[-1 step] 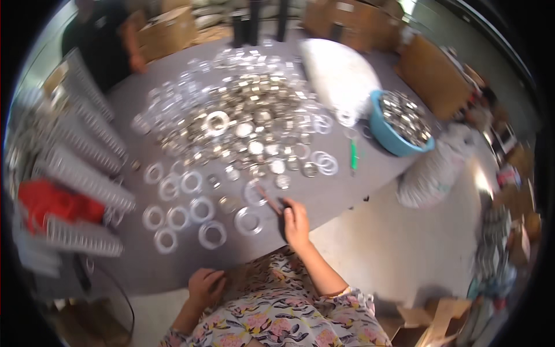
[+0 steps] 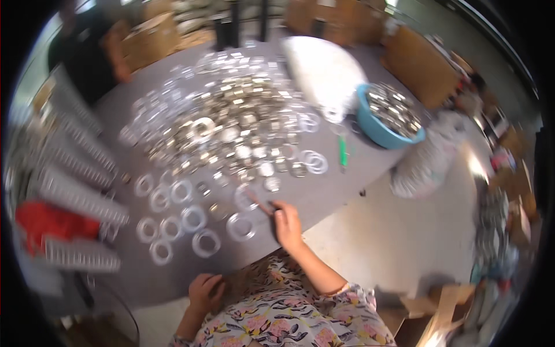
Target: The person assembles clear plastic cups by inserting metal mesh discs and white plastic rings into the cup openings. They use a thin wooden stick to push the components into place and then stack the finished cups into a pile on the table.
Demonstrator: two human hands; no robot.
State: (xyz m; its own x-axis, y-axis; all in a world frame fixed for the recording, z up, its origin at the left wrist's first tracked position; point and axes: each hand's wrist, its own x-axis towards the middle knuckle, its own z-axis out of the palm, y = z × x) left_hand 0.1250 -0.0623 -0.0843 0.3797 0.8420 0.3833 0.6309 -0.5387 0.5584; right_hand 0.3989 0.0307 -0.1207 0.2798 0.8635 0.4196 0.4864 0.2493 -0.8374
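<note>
My right hand (image 2: 287, 225) is closed around a thin reddish-brown stick-like tool (image 2: 261, 204), its exact kind blurred. The tool's far end lies over a clear plastic ring (image 2: 239, 199); whether they touch I cannot tell. Just left of that hand lies another clear ring (image 2: 240, 227), and a small round metallic piece (image 2: 218, 211) sits beyond it. By the near table edge, my left hand (image 2: 205, 293) has loosely bent fingers, a gap by the thumb, and nothing visible in it. Several more clear rings (image 2: 193, 218) are spread out on the grey table (image 2: 231, 257).
A heap of shiny round metal pieces (image 2: 237, 110) covers the middle. At right are a blue basin (image 2: 373, 130) of metal pieces, a white bag (image 2: 324, 69) and a green-handled tool (image 2: 343, 151). Grey slotted racks (image 2: 81, 194) and red cloth (image 2: 55, 222) line the left. Another person (image 2: 84, 55) stands far left.
The view has turned slightly, so the table and its things appear a little farther left. My right hand keeps hold of the thin tool; both hands have otherwise barely moved.
</note>
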